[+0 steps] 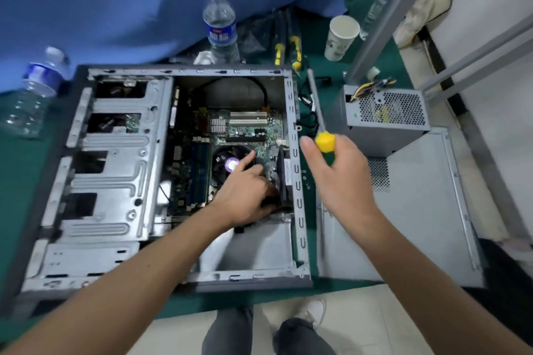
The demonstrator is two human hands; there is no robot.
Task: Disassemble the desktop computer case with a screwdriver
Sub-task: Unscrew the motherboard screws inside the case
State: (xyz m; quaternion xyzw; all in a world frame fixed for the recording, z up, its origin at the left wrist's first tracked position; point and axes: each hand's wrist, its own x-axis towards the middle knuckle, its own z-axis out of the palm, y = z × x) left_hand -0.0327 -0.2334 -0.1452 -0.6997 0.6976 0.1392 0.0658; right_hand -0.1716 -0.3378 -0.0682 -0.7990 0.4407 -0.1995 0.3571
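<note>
Computer case [115,170] lies open on its side at centre-left of the frame, motherboard [253,127] showing. I see my left hand [248,193] reaching inside at mid-frame, forefinger straight out on the fan [227,166], its other fingers curled; whether they grip anything I cannot tell. My right hand [337,181], right of the case, is wrapped round the screwdriver [324,140], its shaft pointing up-frame.

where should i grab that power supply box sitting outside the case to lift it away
Grip the power supply across its two plain side walls, coming from above. It sits flat on the green mat beside the computer case, its perforated grille face up. Avoid the loose wire bundle at its far end. The metal frame leg crowds its far side, so the near side is probably easier.
</note>
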